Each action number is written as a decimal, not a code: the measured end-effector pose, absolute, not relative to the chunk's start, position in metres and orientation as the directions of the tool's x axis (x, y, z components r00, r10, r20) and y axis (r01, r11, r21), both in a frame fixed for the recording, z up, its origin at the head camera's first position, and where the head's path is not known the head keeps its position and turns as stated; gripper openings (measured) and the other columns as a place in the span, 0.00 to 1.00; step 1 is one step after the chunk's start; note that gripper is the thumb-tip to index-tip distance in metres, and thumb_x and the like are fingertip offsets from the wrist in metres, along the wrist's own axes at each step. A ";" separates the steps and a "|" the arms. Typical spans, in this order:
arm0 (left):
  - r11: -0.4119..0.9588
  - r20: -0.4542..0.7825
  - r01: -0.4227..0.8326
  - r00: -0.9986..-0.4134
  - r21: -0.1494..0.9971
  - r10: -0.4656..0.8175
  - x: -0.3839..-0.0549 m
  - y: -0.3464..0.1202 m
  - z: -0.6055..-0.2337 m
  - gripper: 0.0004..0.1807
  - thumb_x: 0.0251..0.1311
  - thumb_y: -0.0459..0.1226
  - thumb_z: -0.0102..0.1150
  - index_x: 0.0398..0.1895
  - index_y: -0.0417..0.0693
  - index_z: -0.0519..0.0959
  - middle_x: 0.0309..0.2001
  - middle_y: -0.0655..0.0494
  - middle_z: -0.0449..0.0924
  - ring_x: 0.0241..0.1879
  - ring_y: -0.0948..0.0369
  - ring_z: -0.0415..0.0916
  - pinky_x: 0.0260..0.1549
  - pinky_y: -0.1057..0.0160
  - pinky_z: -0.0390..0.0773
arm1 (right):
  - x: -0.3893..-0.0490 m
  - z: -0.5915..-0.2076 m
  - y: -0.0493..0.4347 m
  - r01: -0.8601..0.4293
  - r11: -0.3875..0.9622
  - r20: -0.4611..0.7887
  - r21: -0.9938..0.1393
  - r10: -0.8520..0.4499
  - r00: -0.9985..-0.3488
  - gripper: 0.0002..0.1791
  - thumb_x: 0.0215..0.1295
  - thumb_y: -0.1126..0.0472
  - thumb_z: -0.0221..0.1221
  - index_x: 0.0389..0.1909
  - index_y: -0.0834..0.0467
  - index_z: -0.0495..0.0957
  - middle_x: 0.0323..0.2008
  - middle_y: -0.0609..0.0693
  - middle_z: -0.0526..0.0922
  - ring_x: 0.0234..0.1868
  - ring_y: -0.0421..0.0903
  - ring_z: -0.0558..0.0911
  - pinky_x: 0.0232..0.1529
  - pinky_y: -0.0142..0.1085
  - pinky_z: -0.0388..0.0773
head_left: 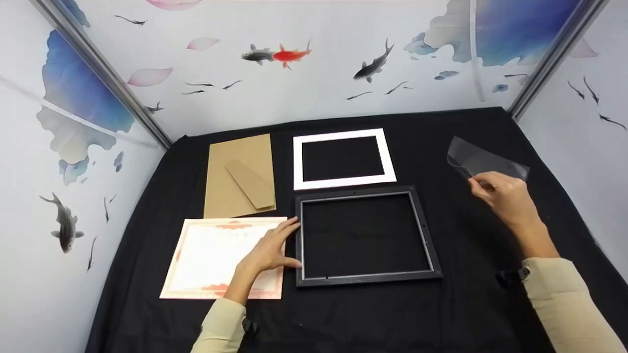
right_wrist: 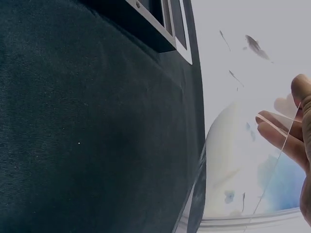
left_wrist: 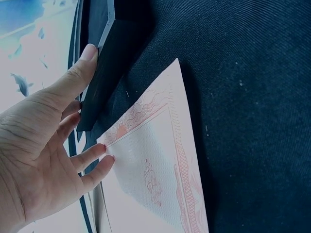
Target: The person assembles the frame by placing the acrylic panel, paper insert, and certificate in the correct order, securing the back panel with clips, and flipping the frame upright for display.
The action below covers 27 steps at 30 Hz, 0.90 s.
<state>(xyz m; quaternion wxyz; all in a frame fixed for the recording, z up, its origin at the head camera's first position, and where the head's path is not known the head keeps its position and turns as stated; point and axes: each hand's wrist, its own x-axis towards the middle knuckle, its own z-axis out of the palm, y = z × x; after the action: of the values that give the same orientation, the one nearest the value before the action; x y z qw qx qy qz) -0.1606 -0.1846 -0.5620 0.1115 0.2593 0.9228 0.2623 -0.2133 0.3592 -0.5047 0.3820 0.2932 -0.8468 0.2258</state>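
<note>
My right hand (head_left: 510, 201) pinches a clear plastic sheet (head_left: 483, 158) by its near edge, raised above the right part of the table. The sheet is bowed; in the right wrist view the clear sheet (right_wrist: 197, 194) shows mostly by its edges and reflections. My left hand (head_left: 267, 251) touches the left side of a black picture frame (head_left: 373, 280) with extended fingers, its thumb against the frame's edge (left_wrist: 104, 63). Beneath that hand lies a certificate (head_left: 211, 264) with a pinkish-red patterned border. Inside the frame, only black cloth shows.
A white mat board (head_left: 385, 157) with a rectangular opening lies behind the frame. To its left is a brown backing board (head_left: 218, 181) with an easel leg (head_left: 252, 186). Black cloth (head_left: 471, 304) covers the table, and printed panels (head_left: 324, 93) stand around it.
</note>
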 end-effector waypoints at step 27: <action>0.736 -0.095 0.396 -0.845 0.549 0.525 -0.158 -0.184 -0.563 0.54 0.38 0.52 0.75 0.70 0.48 0.58 0.71 0.56 0.48 0.65 0.47 0.53 0.58 0.46 0.58 | -0.191 -0.442 0.364 -0.510 0.809 0.878 -0.294 0.018 -0.478 0.04 0.48 0.71 0.62 0.25 0.66 0.84 0.24 0.55 0.83 0.24 0.39 0.78 0.35 0.15 0.65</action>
<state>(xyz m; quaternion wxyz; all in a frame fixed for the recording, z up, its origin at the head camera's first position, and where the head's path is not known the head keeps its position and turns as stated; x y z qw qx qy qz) -0.1582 -0.1840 -0.5628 0.1228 0.2494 0.9236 0.2641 -0.1909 0.3642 -0.4417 0.4880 0.1508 -0.8161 0.2702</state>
